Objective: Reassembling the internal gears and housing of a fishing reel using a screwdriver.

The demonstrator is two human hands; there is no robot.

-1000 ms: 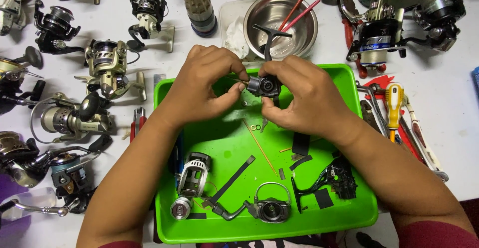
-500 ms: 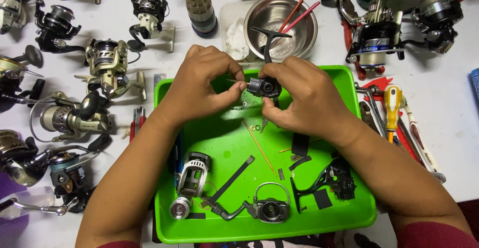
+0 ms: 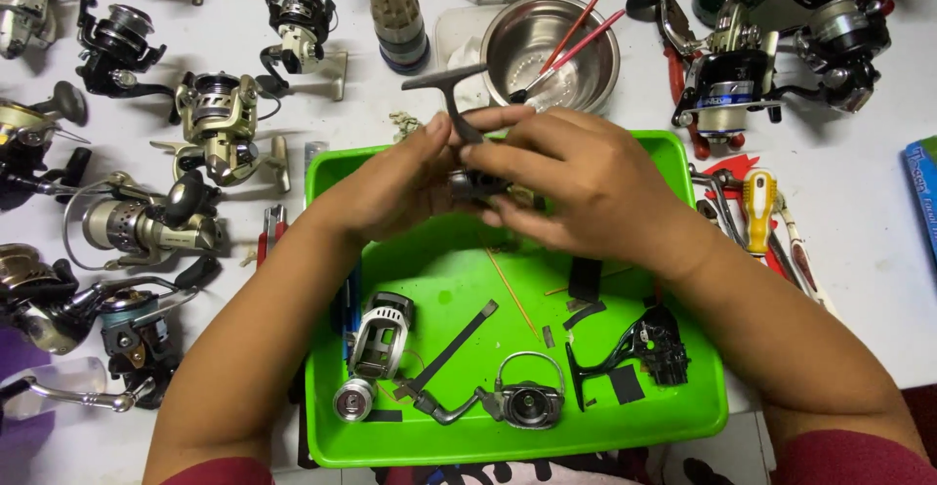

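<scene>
The right hand (image 3: pixel 576 178) now lies across the small dark reel part (image 3: pixel 476 186) with its fingers stretched flat toward the left, where earlier it was curled beside the part and left it open to view. The part is now mostly hidden between both hands, only a sliver showing. The left hand (image 3: pixel 395 181) has shifted its fingertips up to the stem of the T-shaped handle (image 3: pixel 449 90), which now stands out above the hands instead of sitting behind them.
</scene>
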